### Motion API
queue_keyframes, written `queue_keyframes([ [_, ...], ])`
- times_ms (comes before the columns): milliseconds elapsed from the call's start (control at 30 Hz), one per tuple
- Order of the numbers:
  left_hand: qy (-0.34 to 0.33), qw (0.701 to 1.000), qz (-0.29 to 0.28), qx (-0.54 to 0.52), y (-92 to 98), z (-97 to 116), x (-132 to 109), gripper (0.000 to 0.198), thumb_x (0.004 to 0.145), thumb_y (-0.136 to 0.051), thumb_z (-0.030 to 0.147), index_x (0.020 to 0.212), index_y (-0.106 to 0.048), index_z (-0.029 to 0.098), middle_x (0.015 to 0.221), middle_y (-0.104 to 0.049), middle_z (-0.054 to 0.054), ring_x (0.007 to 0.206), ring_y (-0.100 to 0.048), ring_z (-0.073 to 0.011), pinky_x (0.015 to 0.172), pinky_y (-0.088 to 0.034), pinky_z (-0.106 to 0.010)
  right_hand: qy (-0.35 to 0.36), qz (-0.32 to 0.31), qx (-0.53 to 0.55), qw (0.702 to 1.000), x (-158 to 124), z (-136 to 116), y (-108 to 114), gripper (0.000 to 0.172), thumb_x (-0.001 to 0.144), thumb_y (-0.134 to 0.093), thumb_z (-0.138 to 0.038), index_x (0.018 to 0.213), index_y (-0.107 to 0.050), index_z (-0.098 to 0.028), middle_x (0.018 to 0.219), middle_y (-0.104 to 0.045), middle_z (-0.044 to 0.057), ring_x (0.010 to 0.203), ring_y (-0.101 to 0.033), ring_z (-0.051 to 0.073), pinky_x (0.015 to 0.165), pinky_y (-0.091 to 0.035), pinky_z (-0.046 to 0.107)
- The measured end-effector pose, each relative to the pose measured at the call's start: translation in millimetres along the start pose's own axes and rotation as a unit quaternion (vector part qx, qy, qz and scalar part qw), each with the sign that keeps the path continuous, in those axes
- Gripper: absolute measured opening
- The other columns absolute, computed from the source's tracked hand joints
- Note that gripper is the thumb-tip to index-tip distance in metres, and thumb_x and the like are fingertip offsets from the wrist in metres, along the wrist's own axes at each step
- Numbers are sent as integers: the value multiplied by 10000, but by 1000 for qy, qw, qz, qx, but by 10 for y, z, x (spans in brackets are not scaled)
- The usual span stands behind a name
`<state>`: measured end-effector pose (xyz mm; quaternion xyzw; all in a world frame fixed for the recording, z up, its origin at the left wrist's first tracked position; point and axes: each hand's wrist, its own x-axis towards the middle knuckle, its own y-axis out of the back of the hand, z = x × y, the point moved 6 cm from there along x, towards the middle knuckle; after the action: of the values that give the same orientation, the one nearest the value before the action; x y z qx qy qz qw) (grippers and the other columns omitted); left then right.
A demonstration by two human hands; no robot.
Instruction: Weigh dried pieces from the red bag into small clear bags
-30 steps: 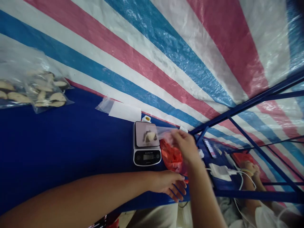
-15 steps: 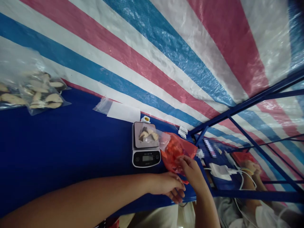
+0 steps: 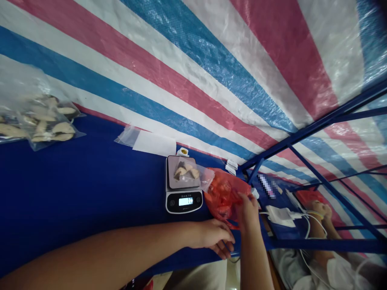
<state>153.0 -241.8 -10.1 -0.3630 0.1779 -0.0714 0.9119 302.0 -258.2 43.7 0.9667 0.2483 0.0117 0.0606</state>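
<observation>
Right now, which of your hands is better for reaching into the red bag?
Probably the right hand: it's right at the red bag. The left hand is loosely curled, nearer the front edge of the blue table.

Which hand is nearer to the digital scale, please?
The left hand, close to the near right corner of the digital scale; the right hand is farther right, at the red bag.

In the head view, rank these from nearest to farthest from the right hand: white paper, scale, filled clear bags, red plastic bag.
1. Red plastic bag, right at the right hand.
2. Scale, just left of the red bag.
3. White paper, beyond the scale, to its left.
4. Filled clear bags, far left.
</observation>
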Motion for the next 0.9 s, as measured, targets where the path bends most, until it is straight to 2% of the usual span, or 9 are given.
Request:
queue_keyframes([
  [133, -9, 1000, 5, 0, 0, 14, -37, 91, 724, -606, 169, 813, -607, 154, 734, -647, -13, 641, -639, -149, 740, -501, -344, -49, -97, 165, 980, -71, -217, -188, 242, 709, -594, -335, 913, -654, -219, 1094, -734, 114, 1174, -657, 281, 1047, -517, 464],
  [200, -12, 1000, -3, 0, 0, 5, -35, 117, 707, -609, 166, 823, -613, 150, 746, -653, -19, 651, -642, -149, 757, -501, -352, -41, -134, 246, 959, -102, -386, -255, 279, 735, -576, -328, 962, -680, -205, 1198, -712, 119, 1259, -605, 248, 1111, -464, 429],
  [267, -14, 1000, -7, 0, 10, -9, -19, 130, 691, -617, 168, 820, -610, 148, 749, -651, -27, 655, -645, -154, 759, -503, -358, -30, -159, 266, 950, -100, -500, -295, 356, 665, -578, -265, 998, -694, -214, 1207, -713, 92, 1265, -596, 235, 1119, -453, 416],
  [367, -14, 1000, -7, 0, 23, -21, 5, 135, 691, -623, 186, 819, -612, 148, 748, -650, -30, 648, -648, -155, 734, -507, -345, -26, -201, 149, 968, -39, -523, -344, 504, 539, -567, -161, 1017, -702, -245, 1134, -734, 44, 1178, -635, 250, 1050, -496, 421],
  [433, -8, 1000, -7, 3, 22, -28, 6, 145, 687, -643, 202, 817, -615, 145, 743, -651, -26, 638, -646, -150, 713, -509, -329, 5, -234, 7, 972, 29, -497, -380, 444, 583, -596, -162, 1007, -703, -238, 1090, -735, 41, 1096, -657, 257, 984, -518, 407],
  [533, -9, 1000, -3, -2, 17, -20, -10, 161, 672, -655, 198, 817, -617, 139, 746, -653, -28, 634, -649, -147, 704, -510, -319, 121, -243, -256, 928, 148, -449, -473, 221, 691, -608, -238, 894, -691, -209, 974, -729, 50, 943, -664, 248, 881, -523, 380],
  [600, -16, 1000, 0, -6, 15, -11, -20, 166, 668, -641, 187, 825, -623, 136, 749, -654, -30, 632, -652, -144, 713, -513, -320, 175, -217, -361, 890, 229, -376, -556, 134, 697, -614, -273, 802, -662, -205, 856, -713, 49, 838, -650, 247, 811, -519, 373],
  [733, -12, 1000, 0, 1, 13, -15, -20, 149, 664, -625, 179, 806, -626, 136, 724, -655, -28, 618, -654, -148, 706, -518, -325, 182, -196, -381, 885, 350, -131, -718, 184, 751, -632, -395, 735, -643, -212, 738, -690, 54, 734, -641, 255, 741, -526, 382],
  [900, -2, 1000, 6, -1, 18, -20, -7, 119, 685, -649, 167, 796, -611, 144, 719, -662, -23, 611, -650, -141, 699, -524, -319, 202, -168, -362, 894, 468, 66, -702, 305, 815, -568, -411, 996, -683, -195, 1040, -734, 125, 994, -664, 298, 912, -526, 446],
])
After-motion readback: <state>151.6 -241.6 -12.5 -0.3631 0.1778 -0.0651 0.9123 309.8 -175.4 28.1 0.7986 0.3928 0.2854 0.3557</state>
